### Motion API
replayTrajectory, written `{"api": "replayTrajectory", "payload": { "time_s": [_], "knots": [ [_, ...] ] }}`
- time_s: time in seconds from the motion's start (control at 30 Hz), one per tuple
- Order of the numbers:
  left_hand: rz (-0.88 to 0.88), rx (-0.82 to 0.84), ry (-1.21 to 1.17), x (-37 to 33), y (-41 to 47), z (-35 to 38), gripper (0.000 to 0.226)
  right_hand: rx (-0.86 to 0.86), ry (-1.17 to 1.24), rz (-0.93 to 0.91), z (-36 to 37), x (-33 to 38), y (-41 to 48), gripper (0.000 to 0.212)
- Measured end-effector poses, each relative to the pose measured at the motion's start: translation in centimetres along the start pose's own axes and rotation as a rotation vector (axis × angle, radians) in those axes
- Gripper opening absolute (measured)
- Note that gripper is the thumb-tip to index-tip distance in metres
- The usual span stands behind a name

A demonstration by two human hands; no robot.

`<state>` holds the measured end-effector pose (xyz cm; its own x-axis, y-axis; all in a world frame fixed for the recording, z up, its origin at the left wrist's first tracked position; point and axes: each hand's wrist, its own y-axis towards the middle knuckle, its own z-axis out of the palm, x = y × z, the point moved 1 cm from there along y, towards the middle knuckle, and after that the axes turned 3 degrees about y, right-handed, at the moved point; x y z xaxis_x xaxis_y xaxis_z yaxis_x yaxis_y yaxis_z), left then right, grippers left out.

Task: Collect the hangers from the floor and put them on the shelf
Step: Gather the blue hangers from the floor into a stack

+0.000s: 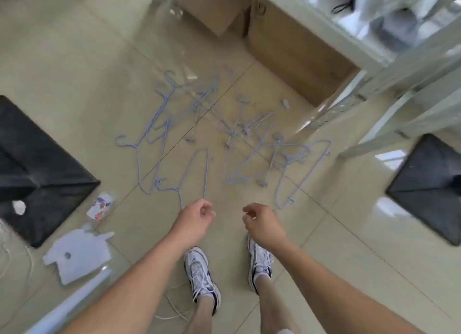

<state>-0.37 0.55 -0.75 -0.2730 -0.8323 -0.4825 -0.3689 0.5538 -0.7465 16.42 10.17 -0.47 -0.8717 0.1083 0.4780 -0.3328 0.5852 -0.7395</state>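
Note:
Several thin light-blue wire hangers (174, 144) lie tangled on the tiled floor ahead of me, in a left cluster and a right cluster (279, 159). Small clips lie scattered among them. My left hand (195, 220) hovers just below the nearest hanger's lower end, its fingers loosely curled and holding nothing. My right hand (262, 224) hangs beside it, also loosely curled and empty, near the bottom tip of the right cluster. The white metal shelf (369, 47) stands at the upper right. The view is blurred.
Cardboard boxes (294, 47) sit under the shelf. Black angular objects stand at the left (37, 174) and right (429, 184). A white cut-out sheet (79, 256), a small printed packet (99, 206) and loose string lie at the lower left. My sneakers (202, 271) are below.

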Motion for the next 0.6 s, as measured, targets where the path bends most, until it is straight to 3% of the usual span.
{"api": "replayTrajectory", "payload": {
  "time_s": [0.37, 0.6],
  "knots": [
    [-0.075, -0.301, -0.106, 19.2, 20.9, 5.6, 0.027, 0.116, -0.166, -0.262, 23.3, -1.4, 25.0, 0.031],
    [-0.079, -0.449, -0.045, 29.5, 29.9, 5.3, 0.024, 0.064, -0.463, -0.541, 35.3, 0.1, 35.2, 0.031]
  ]
}}
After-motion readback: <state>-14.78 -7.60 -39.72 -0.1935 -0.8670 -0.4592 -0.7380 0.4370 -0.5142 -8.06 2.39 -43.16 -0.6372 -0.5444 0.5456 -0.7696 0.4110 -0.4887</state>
